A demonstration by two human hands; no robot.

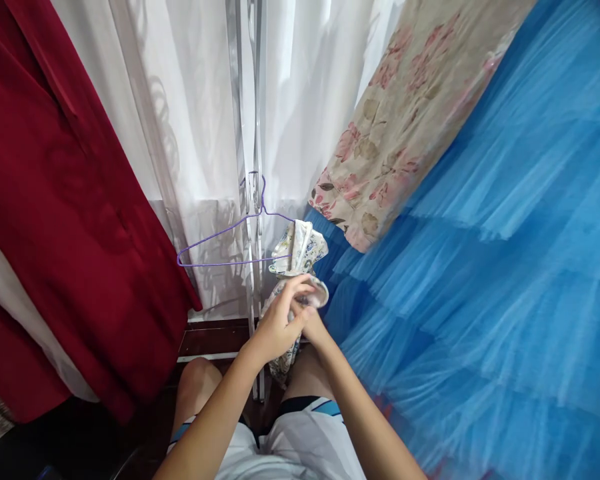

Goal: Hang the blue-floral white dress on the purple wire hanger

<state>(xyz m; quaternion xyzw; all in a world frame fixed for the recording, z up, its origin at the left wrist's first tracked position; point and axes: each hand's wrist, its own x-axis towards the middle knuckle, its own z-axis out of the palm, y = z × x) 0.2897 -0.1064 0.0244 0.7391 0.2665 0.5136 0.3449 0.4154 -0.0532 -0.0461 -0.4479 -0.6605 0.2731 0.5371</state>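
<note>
"Where's the floral cloth (312,248)?"

"Over the right end of the purple hanger (220,264), bunching down below it."

"And your fingers?"

"Below the hanger. My left hand (279,323) is half curled at the cloth; I can't tell if it grips. My right hand (312,325) is mostly hidden behind it, so its hold I can't tell."

"Right of the hanger?"

"Blue ruffles (480,300)."
</note>
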